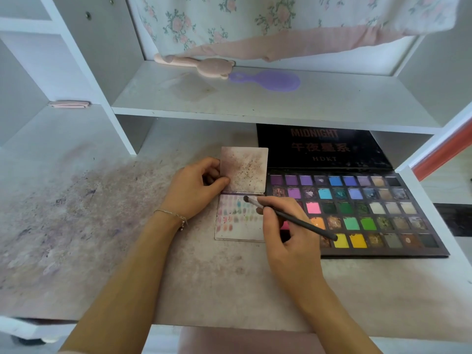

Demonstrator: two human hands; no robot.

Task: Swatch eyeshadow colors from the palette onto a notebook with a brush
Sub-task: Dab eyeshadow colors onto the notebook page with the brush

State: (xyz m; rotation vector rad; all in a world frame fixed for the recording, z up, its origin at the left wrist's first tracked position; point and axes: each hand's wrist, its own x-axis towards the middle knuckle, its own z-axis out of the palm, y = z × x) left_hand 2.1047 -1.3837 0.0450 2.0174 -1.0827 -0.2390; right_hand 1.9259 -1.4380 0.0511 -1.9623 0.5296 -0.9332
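Left hand point(198, 186) pinching the raised cover of the small, stained, white-paged flip notebook point(240, 218), thumb on the cover's near face, fingers curled behind; right hand point(286, 236) gripping the slim black-handled makeup brush point(288, 217), bristle tip just past the fingertips, at the top of the open page, apparently touching; rows of pastel swatches lying under and left of those fingers; large dark multicolour eyeshadow palette point(357, 213) open just right of the knuckles. Likely risks: smearing finished swatches with the heel of the right hand; overlapping a neighbouring mark; cover dropping onto the wet-looking powder if the pinch loosens; handle end sweeping into the yellow pans behind.
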